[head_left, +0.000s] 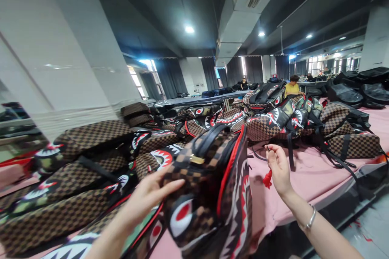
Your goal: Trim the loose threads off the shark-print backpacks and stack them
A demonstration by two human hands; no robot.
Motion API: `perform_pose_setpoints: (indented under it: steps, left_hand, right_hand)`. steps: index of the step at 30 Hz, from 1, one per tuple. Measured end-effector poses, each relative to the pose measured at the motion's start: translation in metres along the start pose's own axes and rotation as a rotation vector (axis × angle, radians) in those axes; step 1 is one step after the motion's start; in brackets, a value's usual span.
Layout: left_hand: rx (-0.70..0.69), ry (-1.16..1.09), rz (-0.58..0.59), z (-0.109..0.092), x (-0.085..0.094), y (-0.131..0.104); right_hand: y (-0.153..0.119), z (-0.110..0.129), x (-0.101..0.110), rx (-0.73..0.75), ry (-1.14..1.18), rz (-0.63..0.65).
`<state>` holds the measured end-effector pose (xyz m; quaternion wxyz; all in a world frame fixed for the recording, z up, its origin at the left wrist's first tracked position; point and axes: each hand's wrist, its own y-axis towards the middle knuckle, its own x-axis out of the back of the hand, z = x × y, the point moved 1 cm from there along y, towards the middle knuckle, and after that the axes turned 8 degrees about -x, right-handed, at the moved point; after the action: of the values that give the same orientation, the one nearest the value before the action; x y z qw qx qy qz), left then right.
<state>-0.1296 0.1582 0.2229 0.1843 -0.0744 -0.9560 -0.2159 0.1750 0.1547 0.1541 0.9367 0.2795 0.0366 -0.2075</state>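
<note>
we are facing a brown-and-black checkered backpack [208, 194] at the centre, over a pink surface [322, 180], its lower end running out of view; a red-and-white eye, jagged teeth and red edging are showing on it. our left hand [152, 190] is clamping on the bag's left edge, the thumb lying across the checks. a gold-coloured plate [197, 159] is sitting near the dark handle [214, 135] on top. our right hand [278, 168] is hovering beside the bag, thumb and forefinger pinching together on a dark item [267, 147] too small to make out, and a red tassel [267, 179] is hanging beneath the fingers. a silver bracelet [312, 216] is circling that wrist. more patterned backpacks [73, 172] are lying heaped to the left and behind; farther off, a person in a yellow top [292, 88] is showing above the pile.
</note>
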Motion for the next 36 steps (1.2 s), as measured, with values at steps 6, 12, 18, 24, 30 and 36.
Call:
perform_pose_setpoints:
  steps: [6, 12, 18, 24, 30, 36]
  left_hand:
    - [-0.024, 0.275, -0.298, 0.005, 0.069, 0.04]
    - [-0.175, 0.434, -0.231, -0.001, 0.026, 0.039]
    - [-0.194, 0.511, -0.281, 0.003, 0.003, 0.046]
    - [-0.445, 0.576, -0.427, -0.028, -0.012, 0.043]
    - [-0.402, 0.711, -0.202, -0.038, -0.024, 0.04]
    - [-0.106, 0.432, -0.281, 0.015, 0.0, 0.069]
  right_hand:
    - [-0.01, -0.013, -0.002, -0.006, 0.008, 0.061]
    - [0.031, -0.033, -0.033, -0.134, -0.209, 0.122]
    - [0.01, -0.047, -0.062, 0.025, -0.336, 0.249]
    - [-0.07, -0.029, -0.086, 0.395, -0.521, 0.481]
    - [-0.091, -0.037, -0.099, 0.524, -0.596, 0.58]
    - [-0.078, -0.041, -0.093, 0.386, -0.543, 0.556]
